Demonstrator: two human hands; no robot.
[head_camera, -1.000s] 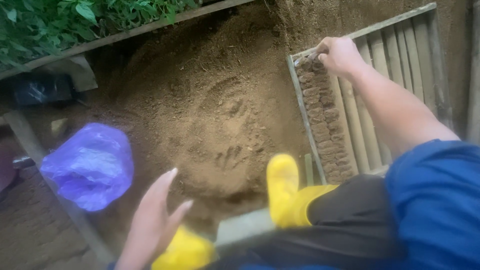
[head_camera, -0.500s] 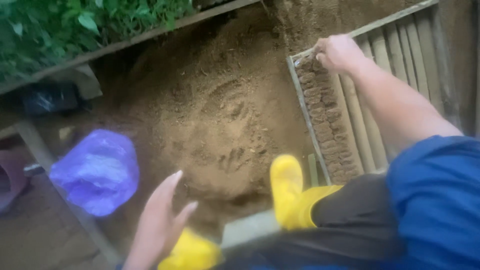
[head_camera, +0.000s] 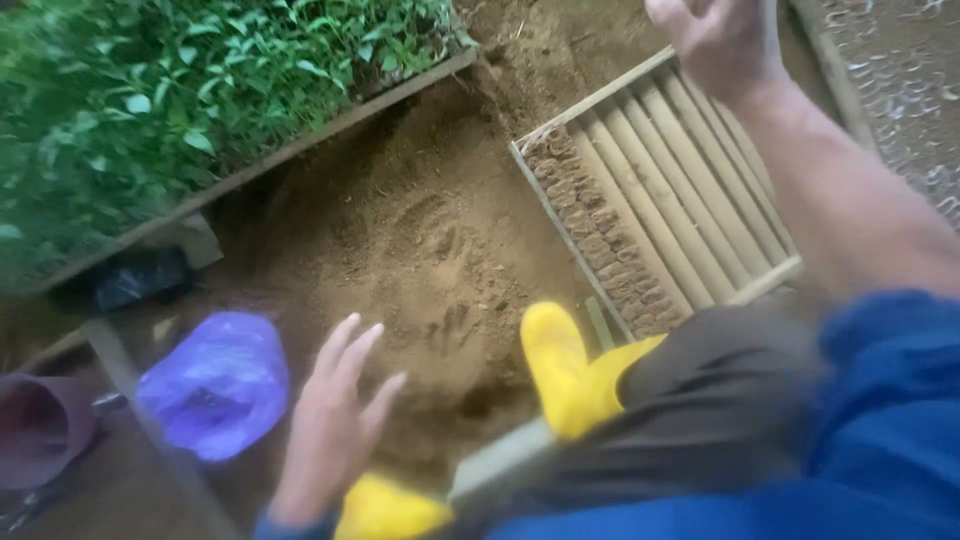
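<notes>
Right hand (head_camera: 722, 40) grip on slatted tray (head_camera: 690, 200) far edge, slats running away; left hand (head_camera: 335, 420) spread wide over soil (head_camera: 420, 240).

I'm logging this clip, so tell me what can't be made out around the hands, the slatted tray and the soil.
Head view only:
- Right hand: fingertips cut off by the top edge, so its grip cannot be told.
- Wooden slatted tray: far corner behind the right forearm.
- Left hand: open above the soil, wrist cut off by the bottom edge.
- Purple bag: contents blurred.
- Second yellow boot: cut off below.
</notes>
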